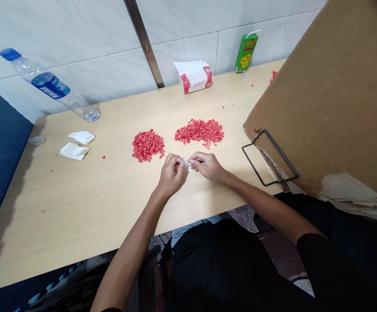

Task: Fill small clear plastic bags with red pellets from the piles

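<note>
Pinch grip on white scrap (187,165), mid-desk

Both hands closed in, nearly touching, over the front part of the desk (104,203). Left hand (174,174) curled, fingertips on the scrap from its side. Right hand (207,167) mostly closed, thumb and forefinger on the other side. Scrap is small and mostly hidden by the fingers; material can't be told. Can't tell if it touches the desk.

Straight ahead, just past the hands: two piles of red plastic pellets. Left pile (147,145) is nearest the left hand, right pile (199,132) sits beyond the right hand. The piles are close but apart. Stray pellets (104,157) lie left of the hands.

Further left: two white paper pieces (82,137), a clear round disc (37,140), a water bottle (50,85) on its side with blue cap. Far ahead, by the tiled wall (188,47): tissue pack (194,76), green drink carton (246,53) with straw. Right of the hands: black wire frame (269,158) against a large cardboard sheet (321,99).
</note>
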The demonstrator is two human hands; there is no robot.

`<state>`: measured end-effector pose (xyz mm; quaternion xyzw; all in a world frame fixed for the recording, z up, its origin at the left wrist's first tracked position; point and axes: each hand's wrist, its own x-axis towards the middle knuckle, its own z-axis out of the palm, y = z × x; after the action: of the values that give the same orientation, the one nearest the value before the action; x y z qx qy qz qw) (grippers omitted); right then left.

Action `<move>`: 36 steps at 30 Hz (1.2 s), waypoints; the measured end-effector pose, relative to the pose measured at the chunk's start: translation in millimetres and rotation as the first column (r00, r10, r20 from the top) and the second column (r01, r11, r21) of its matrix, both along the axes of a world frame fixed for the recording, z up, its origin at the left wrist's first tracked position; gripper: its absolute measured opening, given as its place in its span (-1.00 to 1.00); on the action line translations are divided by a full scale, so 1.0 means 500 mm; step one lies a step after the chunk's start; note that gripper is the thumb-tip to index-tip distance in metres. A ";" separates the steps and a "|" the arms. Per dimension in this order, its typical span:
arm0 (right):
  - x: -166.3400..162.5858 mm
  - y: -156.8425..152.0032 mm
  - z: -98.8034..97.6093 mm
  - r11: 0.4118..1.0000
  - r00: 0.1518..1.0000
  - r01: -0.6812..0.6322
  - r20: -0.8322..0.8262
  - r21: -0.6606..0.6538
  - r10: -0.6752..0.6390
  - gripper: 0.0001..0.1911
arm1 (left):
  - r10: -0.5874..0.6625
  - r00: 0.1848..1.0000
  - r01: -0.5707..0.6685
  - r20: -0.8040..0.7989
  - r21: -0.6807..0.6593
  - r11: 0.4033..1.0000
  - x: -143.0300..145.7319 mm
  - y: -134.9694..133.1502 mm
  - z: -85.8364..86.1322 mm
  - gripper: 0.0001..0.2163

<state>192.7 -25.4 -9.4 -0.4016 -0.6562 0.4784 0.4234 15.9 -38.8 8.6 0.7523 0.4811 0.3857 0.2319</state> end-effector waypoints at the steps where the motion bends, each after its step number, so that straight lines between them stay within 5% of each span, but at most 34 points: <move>1: 0.000 0.000 -0.001 1.000 1.000 -0.001 -0.002 0.000 0.001 -0.77 | 0.000 1.000 0.000 -0.002 -0.002 1.000 0.000 0.000 0.000 -0.89; 36: -0.006 0.000 -0.008 1.000 1.000 -0.020 -0.017 0.003 0.020 -0.79 | -0.026 1.000 0.026 0.017 0.012 1.000 0.000 0.001 -0.009 -0.91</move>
<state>189.9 -25.6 -13.4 -0.3904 -0.6571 0.4851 0.4249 16.0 -38.1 4.3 0.7565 0.4671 0.3919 0.2365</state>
